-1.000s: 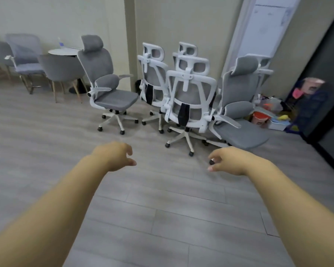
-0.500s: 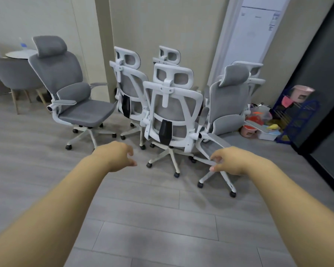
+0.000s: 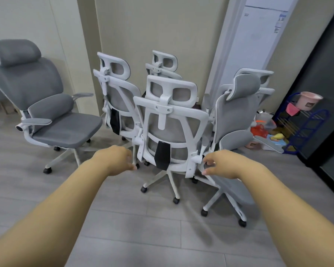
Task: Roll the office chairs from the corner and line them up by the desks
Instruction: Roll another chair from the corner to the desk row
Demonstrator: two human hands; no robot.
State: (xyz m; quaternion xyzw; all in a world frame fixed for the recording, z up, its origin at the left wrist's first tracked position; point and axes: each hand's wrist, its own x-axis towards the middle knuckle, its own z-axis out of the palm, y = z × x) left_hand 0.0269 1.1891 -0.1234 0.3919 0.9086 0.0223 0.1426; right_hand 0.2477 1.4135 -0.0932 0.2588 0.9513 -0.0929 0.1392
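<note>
Several grey-and-white office chairs are bunched in the corner. The nearest chair [image 3: 170,120] has its white-framed back toward me. My left hand [image 3: 117,160] hovers just left of that frame's lower edge, fingers loosely curled and holding nothing. My right hand [image 3: 223,165] is at the frame's lower right corner, fingers apart, close to the armrest joint and gripping nothing. One chair [image 3: 46,110] stands apart at the left, facing right. Another chair [image 3: 237,120] stands at the right, side-on. Two more chairs [image 3: 116,93] are behind.
A tall white air-conditioner unit [image 3: 258,39] stands against the wall behind the chairs. A blue wire rack [image 3: 305,122] with a pink bucket and floor clutter fills the right corner beside a dark glass wall [image 3: 328,74]. Grey floorboards [image 3: 143,228] stretch toward me.
I have moved closer to the chair cluster. Both hands have reached forward and now flank the nearest chair's back, which was well beyond them before.
</note>
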